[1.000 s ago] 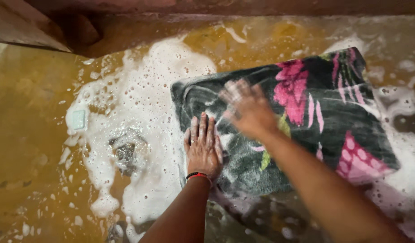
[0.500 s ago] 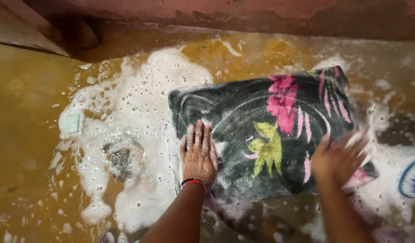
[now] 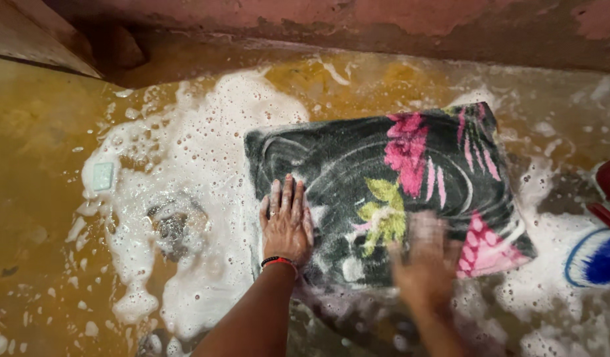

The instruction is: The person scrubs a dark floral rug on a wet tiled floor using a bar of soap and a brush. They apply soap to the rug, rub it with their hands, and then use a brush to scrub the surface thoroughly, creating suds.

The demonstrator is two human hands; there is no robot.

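Observation:
A folded dark grey blanket [image 3: 358, 165] with pink and yellow flower patterns lies soaked and soapy on a wet yellowish floor. My left hand [image 3: 286, 221] presses flat on its near left corner, fingers spread; a red and black band circles the wrist. My right hand [image 3: 424, 264] is blurred by motion over the blanket's near edge, palm down on the fabric, to the right of the left hand. Neither hand grips anything that I can see.
White foam [image 3: 205, 152] spreads over the floor left of the blanket. A small pale soap bar [image 3: 102, 176] lies at the foam's left edge, a floor drain [image 3: 172, 228] nearby. A reddish wall [image 3: 384, 20] runs along the back. A blue and white object [image 3: 599, 258] sits at right.
My right hand swept from the blanket's upper middle to its right edge, then back to the near middle edge. My left hand stayed pressed in place. The view shifted slightly right.

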